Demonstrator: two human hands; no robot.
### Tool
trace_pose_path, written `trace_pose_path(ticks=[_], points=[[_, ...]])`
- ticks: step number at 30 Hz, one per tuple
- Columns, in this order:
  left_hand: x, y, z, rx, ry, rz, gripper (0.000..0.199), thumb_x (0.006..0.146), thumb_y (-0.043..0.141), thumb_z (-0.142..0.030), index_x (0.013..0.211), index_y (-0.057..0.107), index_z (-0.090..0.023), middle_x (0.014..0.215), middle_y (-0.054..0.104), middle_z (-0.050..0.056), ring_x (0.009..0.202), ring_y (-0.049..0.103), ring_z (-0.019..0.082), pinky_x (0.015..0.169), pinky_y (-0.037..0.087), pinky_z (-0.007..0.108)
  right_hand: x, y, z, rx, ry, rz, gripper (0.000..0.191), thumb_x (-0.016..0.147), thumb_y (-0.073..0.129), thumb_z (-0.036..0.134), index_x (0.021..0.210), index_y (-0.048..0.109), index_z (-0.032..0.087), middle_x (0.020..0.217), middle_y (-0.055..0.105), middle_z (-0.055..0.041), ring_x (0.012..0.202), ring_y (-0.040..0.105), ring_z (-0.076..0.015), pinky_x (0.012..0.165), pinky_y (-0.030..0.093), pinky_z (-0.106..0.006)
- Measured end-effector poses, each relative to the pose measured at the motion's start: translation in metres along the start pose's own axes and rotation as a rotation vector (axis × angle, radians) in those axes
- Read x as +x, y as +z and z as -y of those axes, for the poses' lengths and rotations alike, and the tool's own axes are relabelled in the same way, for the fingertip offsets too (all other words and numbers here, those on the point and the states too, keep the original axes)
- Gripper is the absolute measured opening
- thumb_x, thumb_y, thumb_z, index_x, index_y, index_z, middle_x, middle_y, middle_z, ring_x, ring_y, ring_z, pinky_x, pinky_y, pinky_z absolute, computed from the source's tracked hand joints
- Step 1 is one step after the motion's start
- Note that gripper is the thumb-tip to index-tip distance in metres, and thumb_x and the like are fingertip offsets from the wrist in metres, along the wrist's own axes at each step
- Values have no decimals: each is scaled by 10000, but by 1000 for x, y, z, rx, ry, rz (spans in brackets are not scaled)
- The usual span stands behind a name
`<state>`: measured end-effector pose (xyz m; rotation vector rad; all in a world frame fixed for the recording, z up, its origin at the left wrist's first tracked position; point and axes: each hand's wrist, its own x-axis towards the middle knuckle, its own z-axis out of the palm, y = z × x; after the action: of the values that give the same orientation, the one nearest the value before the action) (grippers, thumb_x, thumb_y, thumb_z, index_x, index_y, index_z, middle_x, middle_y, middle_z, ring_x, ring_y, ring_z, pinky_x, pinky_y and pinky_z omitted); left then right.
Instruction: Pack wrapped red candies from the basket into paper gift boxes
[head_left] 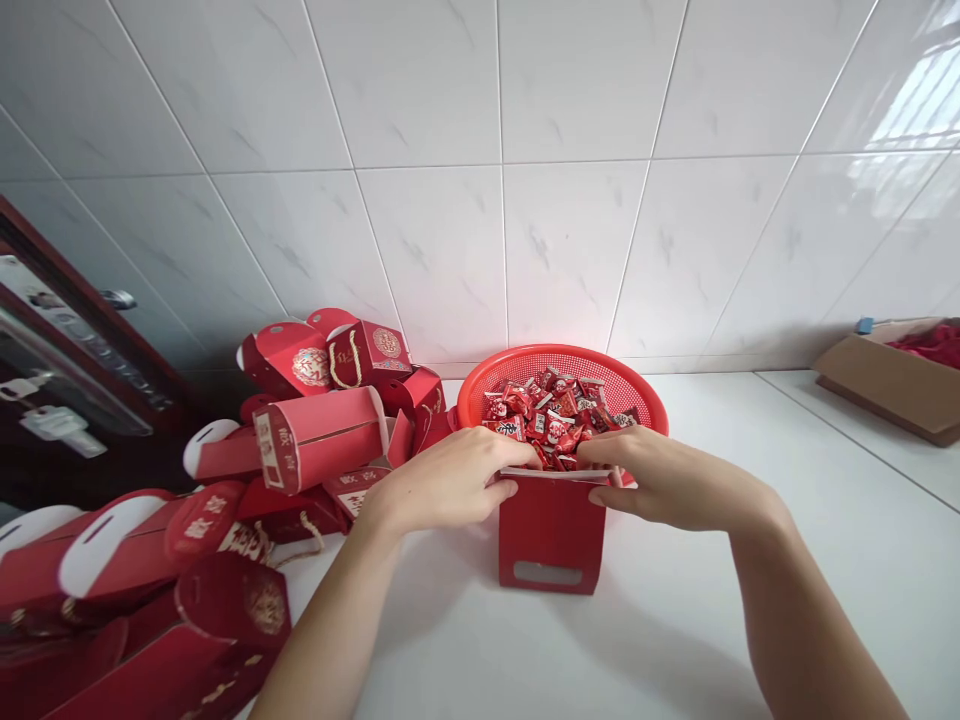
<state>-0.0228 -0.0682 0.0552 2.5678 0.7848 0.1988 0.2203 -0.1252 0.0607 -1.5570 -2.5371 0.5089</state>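
A red paper gift box point(551, 530) stands upright on the white surface in front of me, with a pale slot low on its near face. My left hand point(457, 475) grips its top left edge, thumb on the near side and fingers over the rim. At the top right corner, my right hand point(664, 475) holds the same edge in the same way. Most fingertips are hidden behind the rim. Right behind the box is a red plastic basket point(652, 395) with many red-wrapped candies point(551, 410).
Red gift boxes point(322, 435) lie piled along the left, some with rope handles. A dark red cabinet point(82, 370) with keys point(56, 425) stands beyond them. An open cardboard box point(885, 385) with red contents sits at the far right. White wall tiles point(574, 240) rise behind the basket.
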Motion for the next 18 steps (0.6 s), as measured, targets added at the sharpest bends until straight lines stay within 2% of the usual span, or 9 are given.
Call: trace_pose_path(ticks=[2,6,10,14,16,18], points=[[1,-1,4,-37,18,-35,319,866,551,-102,1069,767,-218,1029,797,47,933,728,235,812,498,300,-1,-1,-3,36,-21,-11,106,917,582,155,933,658,227,888,711,-33,793,644,-215,621,456,-301],[0,-4,13,-186,-1,-172,363,909,591,-179,1229,748,-241,1197,785,38,1084,714,238,935,528,319,-2,-3,-10,171,-78,-44,202,958,573,245,1117,696,234,960,754,-49,799,684,-221,654,524,-322],[-2,-7,16,-355,-20,-328,306,912,631,-257,1183,768,-223,1196,772,57,1092,700,252,925,559,343,1,-5,-19,375,-148,-172,363,969,619,361,1307,654,234,1148,763,-87,882,735,-230,729,600,-347],[2,-6,18,-590,-55,-433,320,895,661,-282,1188,747,-184,1054,766,77,915,711,222,777,588,322,7,-3,-25,618,-206,-359,411,980,651,425,1342,641,232,1047,767,-81,763,719,-194,676,621,-334],[5,-4,19,-665,-59,-461,322,889,679,-290,1186,736,-180,909,749,47,812,696,189,730,579,299,11,0,-27,742,-231,-407,384,980,664,442,1296,671,224,978,763,-76,736,706,-190,621,610,-315],[8,-2,21,-713,-52,-486,314,882,687,-291,1174,734,-183,837,733,25,772,689,173,717,573,286,14,2,-30,808,-245,-441,356,961,696,452,1234,715,225,989,763,-83,751,704,-193,601,603,-305]])
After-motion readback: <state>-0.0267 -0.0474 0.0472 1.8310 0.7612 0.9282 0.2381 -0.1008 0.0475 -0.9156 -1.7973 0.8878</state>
